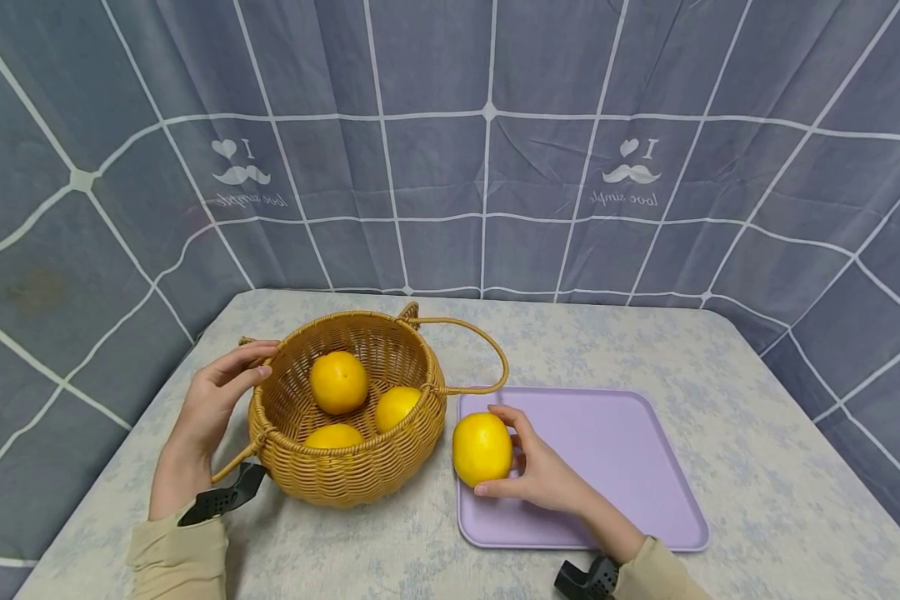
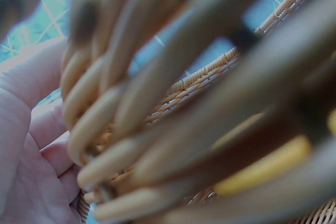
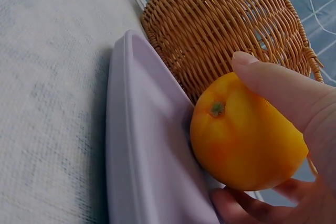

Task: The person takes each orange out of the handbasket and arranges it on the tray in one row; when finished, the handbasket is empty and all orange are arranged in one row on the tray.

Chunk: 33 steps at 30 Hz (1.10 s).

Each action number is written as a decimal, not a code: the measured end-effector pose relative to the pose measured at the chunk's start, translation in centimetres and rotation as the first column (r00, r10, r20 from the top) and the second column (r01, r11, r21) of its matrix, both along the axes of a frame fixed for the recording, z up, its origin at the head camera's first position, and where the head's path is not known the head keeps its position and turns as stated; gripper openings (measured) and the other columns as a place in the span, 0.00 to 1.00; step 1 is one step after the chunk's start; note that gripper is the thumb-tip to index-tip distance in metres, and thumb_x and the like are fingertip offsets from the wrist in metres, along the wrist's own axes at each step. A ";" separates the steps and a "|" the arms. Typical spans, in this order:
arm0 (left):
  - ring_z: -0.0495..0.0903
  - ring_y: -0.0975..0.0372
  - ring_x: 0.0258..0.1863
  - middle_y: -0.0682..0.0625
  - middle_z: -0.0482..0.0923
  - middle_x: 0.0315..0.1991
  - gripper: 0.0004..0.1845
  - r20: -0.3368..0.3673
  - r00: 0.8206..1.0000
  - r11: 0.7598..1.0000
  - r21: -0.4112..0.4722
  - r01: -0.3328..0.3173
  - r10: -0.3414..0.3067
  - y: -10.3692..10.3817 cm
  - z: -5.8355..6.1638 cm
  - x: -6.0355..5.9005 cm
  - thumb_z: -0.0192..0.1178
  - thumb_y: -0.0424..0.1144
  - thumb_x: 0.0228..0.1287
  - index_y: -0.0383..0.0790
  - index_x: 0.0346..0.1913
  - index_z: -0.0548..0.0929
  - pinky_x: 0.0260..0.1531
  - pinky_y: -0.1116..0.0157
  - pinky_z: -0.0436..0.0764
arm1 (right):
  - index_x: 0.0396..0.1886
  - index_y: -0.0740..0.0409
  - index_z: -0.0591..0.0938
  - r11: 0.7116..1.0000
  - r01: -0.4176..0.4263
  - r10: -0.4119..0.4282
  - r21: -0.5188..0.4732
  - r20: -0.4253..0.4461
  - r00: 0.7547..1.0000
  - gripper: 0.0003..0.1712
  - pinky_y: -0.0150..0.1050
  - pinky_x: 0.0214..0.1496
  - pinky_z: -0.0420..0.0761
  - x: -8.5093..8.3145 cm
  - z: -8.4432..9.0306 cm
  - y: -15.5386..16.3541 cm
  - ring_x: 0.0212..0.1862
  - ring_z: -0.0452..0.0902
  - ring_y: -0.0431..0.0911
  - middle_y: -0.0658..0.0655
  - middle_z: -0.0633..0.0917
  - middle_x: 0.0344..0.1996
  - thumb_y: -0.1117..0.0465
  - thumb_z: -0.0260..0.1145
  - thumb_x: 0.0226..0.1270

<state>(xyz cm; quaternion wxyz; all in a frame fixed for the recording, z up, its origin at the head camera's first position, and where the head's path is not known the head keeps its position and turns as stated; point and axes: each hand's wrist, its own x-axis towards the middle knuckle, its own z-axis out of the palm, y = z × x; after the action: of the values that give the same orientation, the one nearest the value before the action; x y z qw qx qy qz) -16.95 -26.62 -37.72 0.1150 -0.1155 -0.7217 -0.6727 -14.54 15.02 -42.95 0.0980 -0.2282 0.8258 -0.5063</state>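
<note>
A wicker basket (image 1: 375, 467) stands on the table with three oranges (image 1: 338, 382) inside. My left hand (image 1: 212, 402) holds its left rim, fingers curled over the edge; in the left wrist view the weave (image 2: 210, 108) fills the frame, blurred, beside my palm (image 2: 26, 145). My right hand (image 1: 542, 468) grips a fourth orange (image 1: 482, 448) that rests on the left edge of a purple tray (image 1: 630, 467). In the right wrist view that orange (image 3: 244, 140) sits on the tray's rim (image 3: 131, 145), close to the basket (image 3: 220, 30), thumb and fingers around it.
The table (image 1: 757, 417) has a pale patterned cloth. The basket's loose handle (image 1: 487, 350) lies folded back toward the tray. A grey checked curtain (image 1: 450, 142) closes in the back and both sides.
</note>
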 end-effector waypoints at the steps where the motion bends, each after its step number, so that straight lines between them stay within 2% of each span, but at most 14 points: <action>1: 0.62 0.66 0.61 0.59 0.76 0.52 0.16 0.001 1.000 1.000 0.000 0.001 -0.001 0.0 0.0 0.0 0.57 0.32 0.66 0.34 0.55 0.79 0.51 0.79 0.66 | 0.70 0.53 0.55 1.000 -0.003 0.003 0.001 -0.007 1.000 0.56 0.41 0.47 0.76 0.0 0.1 0.0 0.57 0.68 0.54 0.58 0.62 0.66 0.52 0.78 0.45; 6: 0.61 0.66 0.61 0.59 0.76 0.52 0.16 0.008 1.000 1.000 0.003 0.002 -0.002 0.0 0.0 0.1 0.57 0.32 0.66 0.34 0.56 0.79 0.51 0.79 0.66 | 0.71 0.54 0.54 1.000 -0.012 0.012 0.014 -0.043 0.999 0.60 0.39 0.47 0.77 0.1 0.4 0.1 0.56 0.69 0.54 0.61 0.60 0.68 0.51 0.79 0.43; 12: 0.61 0.66 0.62 0.59 0.75 0.53 0.16 0.015 1.000 1.000 -0.001 -0.001 0.001 0.0 0.0 0.1 0.57 0.33 0.66 0.34 0.56 0.79 0.51 0.79 0.66 | 0.70 0.52 0.55 0.999 -0.022 0.024 0.025 -0.080 0.996 0.58 0.38 0.47 0.78 0.0 0.6 0.4 0.56 0.70 0.55 0.62 0.60 0.67 0.50 0.79 0.43; 20: 0.60 0.66 0.63 0.59 0.75 0.53 0.16 0.028 1.000 1.000 -0.007 -0.013 0.013 0.0 0.2 0.2 0.58 0.34 0.66 0.35 0.56 0.79 0.52 0.79 0.64 | 0.70 0.53 0.57 0.996 -0.003 0.014 0.089 -0.119 0.993 0.55 0.50 0.53 0.75 -0.1 1.6 1.0 0.58 0.69 0.53 0.60 0.63 0.67 0.45 0.77 0.46; 24: 0.61 0.66 0.63 0.59 0.75 0.54 0.16 0.029 0.999 1.000 -0.009 -0.015 0.015 0.0 0.3 0.2 0.58 0.34 0.66 0.35 0.55 0.79 0.53 0.80 0.64 | 0.70 0.51 0.57 0.995 -0.010 0.023 0.104 -0.118 0.993 0.53 0.50 0.54 0.75 -0.1 3.1 1.5 0.61 0.68 0.55 0.62 0.63 0.66 0.46 0.76 0.49; 33: 0.60 0.66 0.64 0.58 0.75 0.53 0.16 0.011 1.000 1.000 -0.006 -0.001 0.001 0.0 0.3 0.1 0.58 0.34 0.66 0.34 0.55 0.79 0.53 0.79 0.66 | 0.68 0.52 0.58 0.995 -0.017 0.031 0.096 -0.152 0.988 0.48 0.50 0.56 0.74 -0.9 6.0 1.9 0.60 0.69 0.54 0.58 0.67 0.64 0.52 0.75 0.52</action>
<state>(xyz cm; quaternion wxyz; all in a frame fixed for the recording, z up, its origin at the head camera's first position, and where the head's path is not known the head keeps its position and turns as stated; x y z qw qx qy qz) -16.88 -26.58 -37.44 0.1110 -0.1115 -0.7244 -0.6712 -15.41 16.94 -36.94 0.0508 -0.2715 0.8511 -0.4464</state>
